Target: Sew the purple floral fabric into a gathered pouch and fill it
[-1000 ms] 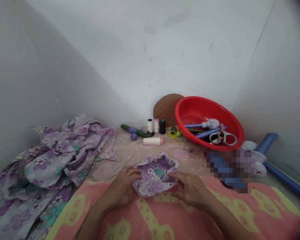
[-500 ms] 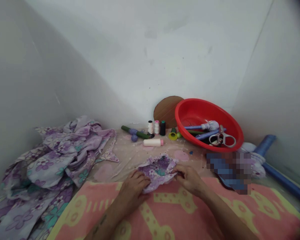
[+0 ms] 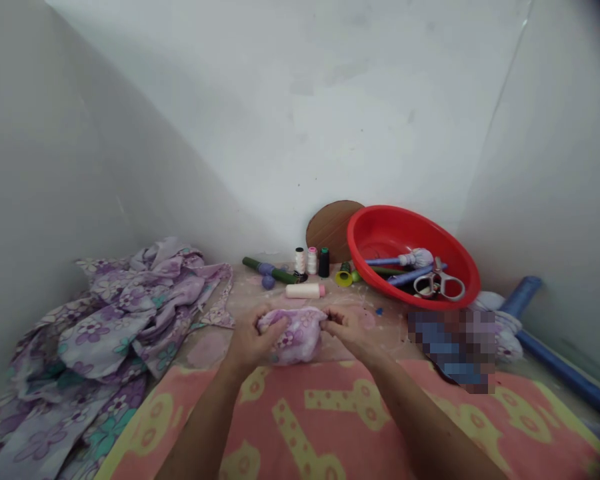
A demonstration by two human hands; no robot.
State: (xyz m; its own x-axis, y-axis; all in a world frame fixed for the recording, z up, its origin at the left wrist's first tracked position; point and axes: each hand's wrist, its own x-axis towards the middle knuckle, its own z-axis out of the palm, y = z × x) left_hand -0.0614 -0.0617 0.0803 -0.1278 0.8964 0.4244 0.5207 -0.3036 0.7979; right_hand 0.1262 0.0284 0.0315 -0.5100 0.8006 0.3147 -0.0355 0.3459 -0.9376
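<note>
Together, left hand and right hand, fingers curled, both gripping a soft bundle of purple floral cloth.

Wht walls form corner.

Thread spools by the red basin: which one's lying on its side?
The cream spool with the pink end, lying in front of the others. The white spool, pink-and-white spool and black spool all stand upright.
</note>
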